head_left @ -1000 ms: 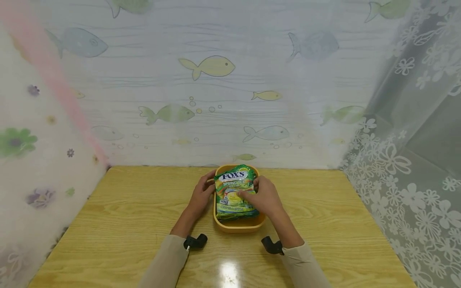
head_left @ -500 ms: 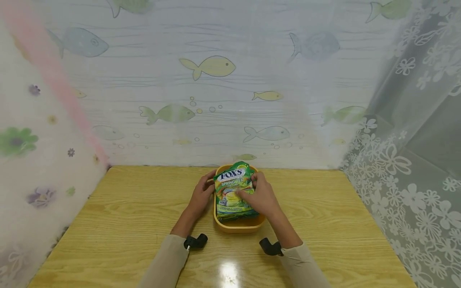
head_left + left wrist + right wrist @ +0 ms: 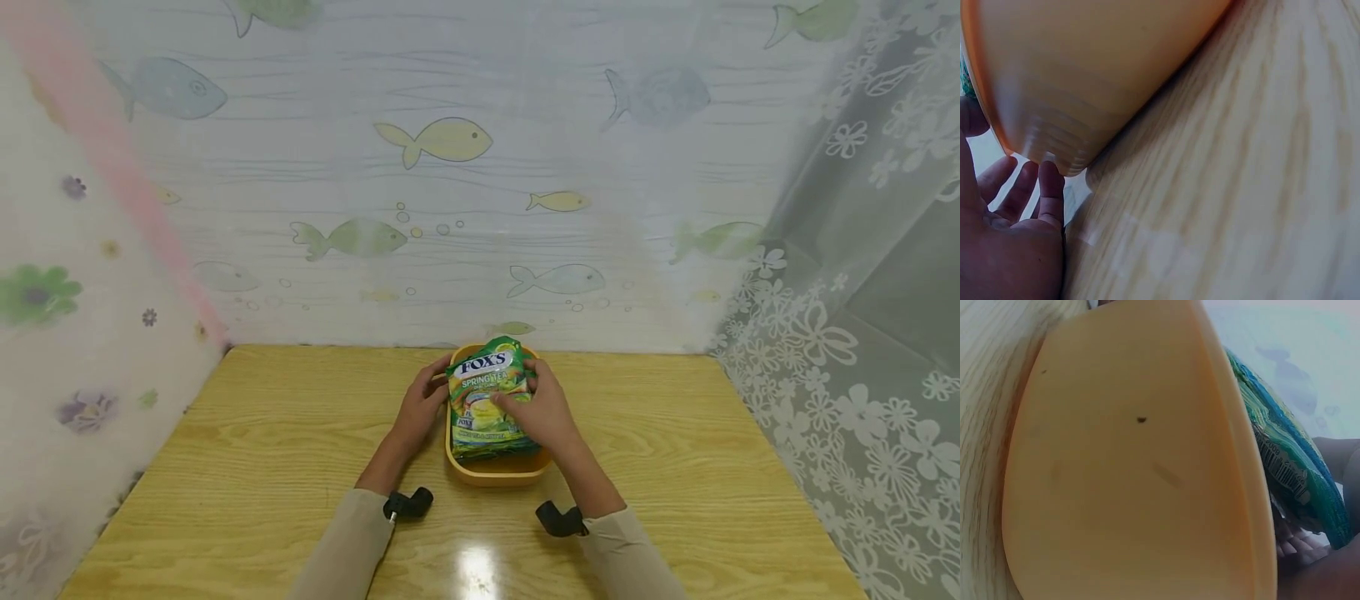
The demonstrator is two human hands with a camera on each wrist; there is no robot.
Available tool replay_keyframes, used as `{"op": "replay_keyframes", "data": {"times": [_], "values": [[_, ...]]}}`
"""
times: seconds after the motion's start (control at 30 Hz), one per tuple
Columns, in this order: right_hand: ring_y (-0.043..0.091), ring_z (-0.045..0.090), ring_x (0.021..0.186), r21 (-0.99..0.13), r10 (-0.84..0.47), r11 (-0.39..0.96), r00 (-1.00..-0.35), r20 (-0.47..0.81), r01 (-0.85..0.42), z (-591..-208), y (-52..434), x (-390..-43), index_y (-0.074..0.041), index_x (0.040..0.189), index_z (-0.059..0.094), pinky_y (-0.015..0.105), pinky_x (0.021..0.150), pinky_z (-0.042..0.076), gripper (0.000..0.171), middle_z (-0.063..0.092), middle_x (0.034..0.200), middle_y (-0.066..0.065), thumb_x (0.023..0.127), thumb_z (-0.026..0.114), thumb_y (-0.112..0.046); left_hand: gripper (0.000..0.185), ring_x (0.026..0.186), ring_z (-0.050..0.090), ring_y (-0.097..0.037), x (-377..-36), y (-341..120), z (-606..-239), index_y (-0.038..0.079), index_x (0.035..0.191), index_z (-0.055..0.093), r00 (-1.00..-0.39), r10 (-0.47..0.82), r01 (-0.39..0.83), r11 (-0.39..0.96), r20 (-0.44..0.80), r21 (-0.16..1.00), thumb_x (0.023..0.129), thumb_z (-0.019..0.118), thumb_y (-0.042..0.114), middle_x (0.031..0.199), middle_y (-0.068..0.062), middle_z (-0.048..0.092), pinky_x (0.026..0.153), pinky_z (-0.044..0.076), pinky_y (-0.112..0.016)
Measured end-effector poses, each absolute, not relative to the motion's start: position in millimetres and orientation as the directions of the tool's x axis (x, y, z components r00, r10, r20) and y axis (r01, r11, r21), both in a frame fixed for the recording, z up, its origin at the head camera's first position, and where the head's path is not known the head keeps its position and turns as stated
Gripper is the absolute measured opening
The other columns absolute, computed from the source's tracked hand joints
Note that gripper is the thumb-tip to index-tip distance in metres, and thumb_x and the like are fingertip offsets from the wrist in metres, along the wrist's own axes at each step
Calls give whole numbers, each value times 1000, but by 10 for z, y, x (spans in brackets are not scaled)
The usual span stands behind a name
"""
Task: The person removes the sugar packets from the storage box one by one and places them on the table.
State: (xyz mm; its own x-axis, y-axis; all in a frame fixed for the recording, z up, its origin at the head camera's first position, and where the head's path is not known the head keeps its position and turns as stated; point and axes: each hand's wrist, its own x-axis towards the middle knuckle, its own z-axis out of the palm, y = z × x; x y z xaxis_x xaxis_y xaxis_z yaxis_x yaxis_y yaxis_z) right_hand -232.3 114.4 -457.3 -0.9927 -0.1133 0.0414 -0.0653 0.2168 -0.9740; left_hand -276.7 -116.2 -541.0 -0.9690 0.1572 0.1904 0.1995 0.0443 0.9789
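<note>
A green bag of FOX'S Spring Tea candy (image 3: 483, 404) lies at a slight tilt in an orange plastic tub (image 3: 501, 478), its top end over the far rim. More green wrapper edges (image 3: 495, 452) show beneath it. With the thumb on its printed face and fingers at its right edge, my right hand (image 3: 552, 412) holds the bag. In the right wrist view the bag's barcoded side (image 3: 1288, 469) rises past the tub's rim. My left hand (image 3: 414, 408) grips the tub's far left corner; in the left wrist view, the thumb is at the rim and the fingertips are against the outer wall.
The tub stands on a wood-grain table (image 3: 300, 450) near its back edge. Behind hangs a fish-print sheet (image 3: 450, 233). A flower-patterned sheet (image 3: 82, 333) borders the left, a sheer floral curtain (image 3: 847, 375) the right. Black wrist mounts (image 3: 408, 503) sit on both forearms.
My right hand has shifted slightly up and left. The bag's top end has risen toward the far rim and the bag tilts more. My left hand and the tub stay put.
</note>
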Motion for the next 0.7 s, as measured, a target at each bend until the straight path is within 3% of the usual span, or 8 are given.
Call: {"op": "replay_keyframes", "data": {"times": [0.3, 0.7], "values": [[23, 70, 86, -988, -102, 152, -995, 14, -30, -4571, 1193, -2318, -5, 151, 45, 36, 72, 59, 69, 68, 124, 21, 94, 81, -15, 50, 147, 46, -35, -2777, -1162, -5440, 18, 160, 48, -971, 138, 203, 44, 195, 978, 110, 55, 15, 158, -11, 48, 118, 39, -56], [25, 76, 86, -998, -96, 66, -995, -26, 20, -4489, 1330, -2338, -5, 144, 50, 37, 74, 63, 59, 72, 122, 21, 95, 81, -15, 49, 142, 53, -32, -2782, -1170, -5428, 15, 157, 51, -971, 139, 200, 42, 193, 979, 109, 59, 18, 154, -12, 53, 111, 45, -51]]}}
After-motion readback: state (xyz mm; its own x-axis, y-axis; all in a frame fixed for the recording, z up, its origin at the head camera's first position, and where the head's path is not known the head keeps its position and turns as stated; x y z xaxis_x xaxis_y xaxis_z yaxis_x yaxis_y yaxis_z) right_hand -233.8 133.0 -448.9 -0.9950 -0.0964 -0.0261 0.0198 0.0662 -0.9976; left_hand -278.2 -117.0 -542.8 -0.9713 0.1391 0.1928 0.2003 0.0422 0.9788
